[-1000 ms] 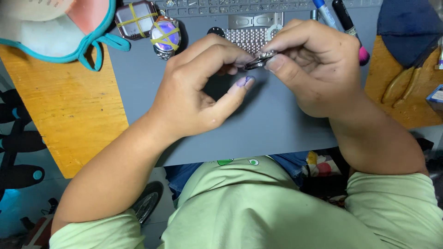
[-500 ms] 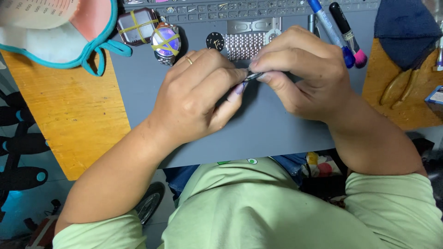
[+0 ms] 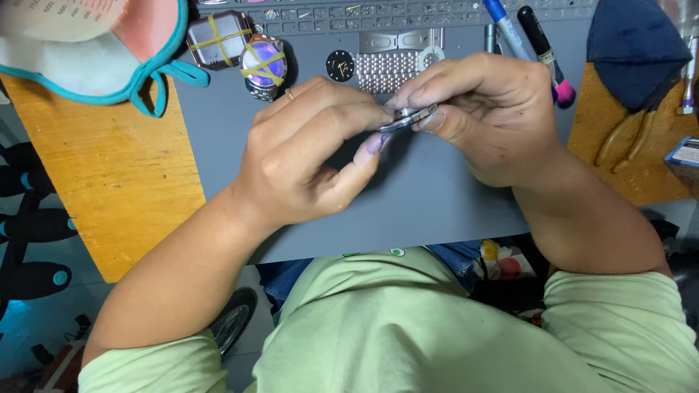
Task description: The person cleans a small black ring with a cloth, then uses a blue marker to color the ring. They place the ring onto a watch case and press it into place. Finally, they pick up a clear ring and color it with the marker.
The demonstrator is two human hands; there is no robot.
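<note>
Left hand (image 3: 306,156) and right hand (image 3: 484,116) raised together over grey rubber work mat (image 3: 437,211), both pinching one small flat silver metal part (image 3: 409,118) between fingertips; part held clear of the mat, just below the centre of the top edge. Left thumb and forefinger closed on the part's near end, thin gold ring on one finger, purple-tinted nail visible underneath. Right thumb and forefinger clamped on the far end, remaining fingers curled. Behind the hands, lying on the mat: silver mesh metal watch band (image 3: 382,71), small round black watch dial (image 3: 339,65) just beside it. Further left, two watch cases bound with yellow bands (image 3: 240,51), touching each other. Blue pen (image 3: 506,25) and black pen with pink cap (image 3: 546,51) angled at upper right. Dark blue cloth (image 3: 630,47) on orange wooden bench (image 3: 102,182) at right, brass-coloured pliers (image 3: 626,135) below it. Teal-edged fabric (image 3: 95,58) at top left. Light green shirt (image 3: 408,327) filling the lower frame
</note>
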